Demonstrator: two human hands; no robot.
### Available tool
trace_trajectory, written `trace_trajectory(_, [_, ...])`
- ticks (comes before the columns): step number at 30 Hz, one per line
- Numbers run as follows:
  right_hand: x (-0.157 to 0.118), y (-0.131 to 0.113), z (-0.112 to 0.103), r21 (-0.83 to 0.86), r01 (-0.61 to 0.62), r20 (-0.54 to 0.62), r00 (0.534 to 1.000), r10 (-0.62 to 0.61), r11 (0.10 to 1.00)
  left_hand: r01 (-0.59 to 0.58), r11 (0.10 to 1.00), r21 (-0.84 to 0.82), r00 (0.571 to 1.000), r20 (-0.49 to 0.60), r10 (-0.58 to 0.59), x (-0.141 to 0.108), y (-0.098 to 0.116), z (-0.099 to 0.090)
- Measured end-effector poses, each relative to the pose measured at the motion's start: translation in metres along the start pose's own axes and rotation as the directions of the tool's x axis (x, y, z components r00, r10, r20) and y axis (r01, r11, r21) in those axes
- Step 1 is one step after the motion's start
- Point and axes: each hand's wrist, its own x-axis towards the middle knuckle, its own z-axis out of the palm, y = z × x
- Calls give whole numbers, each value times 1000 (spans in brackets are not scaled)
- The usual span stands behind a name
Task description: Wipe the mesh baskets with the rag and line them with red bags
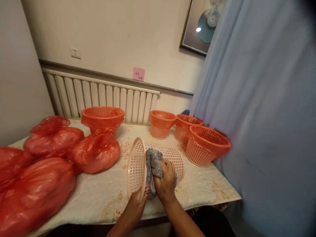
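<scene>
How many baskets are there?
5. The left hand holds one sideways basket; another basket stands behind a red bag; a back basket, middle basket and front basket stand at right. Others may be hidden.

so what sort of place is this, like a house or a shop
Probably a room in a home, though I can't rule out a small workplace. A white radiator, a long blue curtain and a framed picture partly behind it suggest that.
</scene>
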Motion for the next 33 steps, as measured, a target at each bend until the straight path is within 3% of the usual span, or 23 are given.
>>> trace_trajectory(6, [26, 58, -17, -111, -143, -21, 990, 142, 983, -5, 1000, -31, 998, 63, 7, -9, -8, 3])
trace_trajectory(12, [13, 100, -28, -201, -223, -29, 975, 222, 954, -21, 997, -72, 992, 123, 29, -15, 6, -3])
trace_trajectory(20, [4, 108, -16, -235, -220, 16, 973, 230, 947, 121, 992, -27, 989, 83, -119, -12, -7, -7])
trace_trajectory(27, [6, 106, 2, -279, -236, 28, 967, 253, 931, -26, 964, -264, 997, 69, 46, 12, 10, -17])
trace_trajectory(30, [6, 104, 8, -306, -268, 38, 955, 293, 913, -40, 947, -320, 986, 142, 90, 25, 11, -29])
trace_trajectory(33, [6, 103, 12, -347, -303, 52, 939, 341, 887, 1, 942, -336, 949, 297, 105, 35, 1, -45])
